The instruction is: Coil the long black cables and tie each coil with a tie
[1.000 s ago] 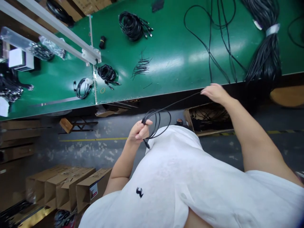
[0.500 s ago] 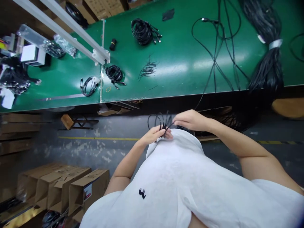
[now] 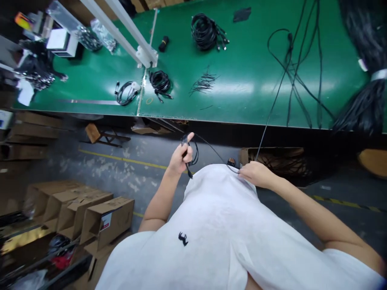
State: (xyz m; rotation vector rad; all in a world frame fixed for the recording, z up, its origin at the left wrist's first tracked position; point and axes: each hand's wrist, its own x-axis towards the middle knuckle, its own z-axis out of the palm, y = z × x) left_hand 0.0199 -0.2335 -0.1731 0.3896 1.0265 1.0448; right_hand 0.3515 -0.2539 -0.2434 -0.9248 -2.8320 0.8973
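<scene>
My left hand (image 3: pixel 180 158) is closed around small loops of a black cable (image 3: pixel 196 155), index finger pointing up, with a connector end hanging below the palm. From these loops the cable crosses in front of my body to my right hand (image 3: pixel 255 174), whose fingers pinch it. Beyond my right hand the strand rises over the bench edge to loose black cables (image 3: pixel 292 68) lying on the green bench (image 3: pixel 242 104). Several thin black ties (image 3: pixel 204 82) lie in a small pile on the bench.
Coiled cables (image 3: pixel 205 32) and a smaller coil (image 3: pixel 160 81) rest on the bench, with another coil (image 3: pixel 126 93) further left. A thick cable bundle (image 3: pixel 363 100) hangs over the edge at right. A white metal post (image 3: pixel 130 32) stands at left. Cardboard boxes (image 3: pixel 109 225) stand below.
My hands have moved apart: the left up and leftward with the loops, the right rightward and down along the cable. A length of cable now spans between them. The view has shifted.
</scene>
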